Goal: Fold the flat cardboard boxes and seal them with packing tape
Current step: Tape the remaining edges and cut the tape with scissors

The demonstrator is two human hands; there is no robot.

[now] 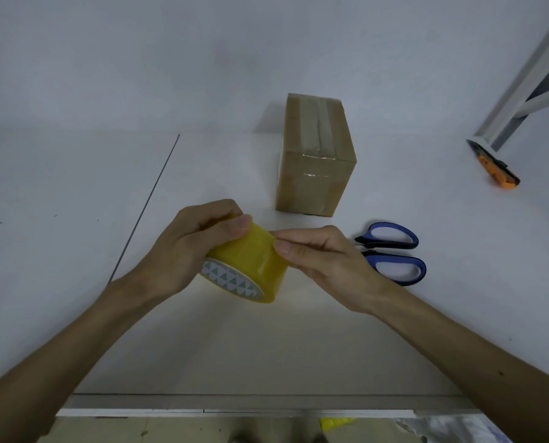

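Note:
A yellowish roll of packing tape (250,266) is held above the white table, near its middle. My left hand (190,244) grips the roll from the left, thumb on top. My right hand (317,257) pinches at the roll's upper right edge with thumb and forefinger. Behind the hands stands a folded brown cardboard box (314,161), its top seam and front covered with clear tape. Neither hand touches the box.
Blue-handled scissors (394,254) lie just right of my right hand. An orange and black utility knife (493,164) lies at the far right by a grey metal frame leg (522,78). The table's front edge (234,402) runs below my forearms.

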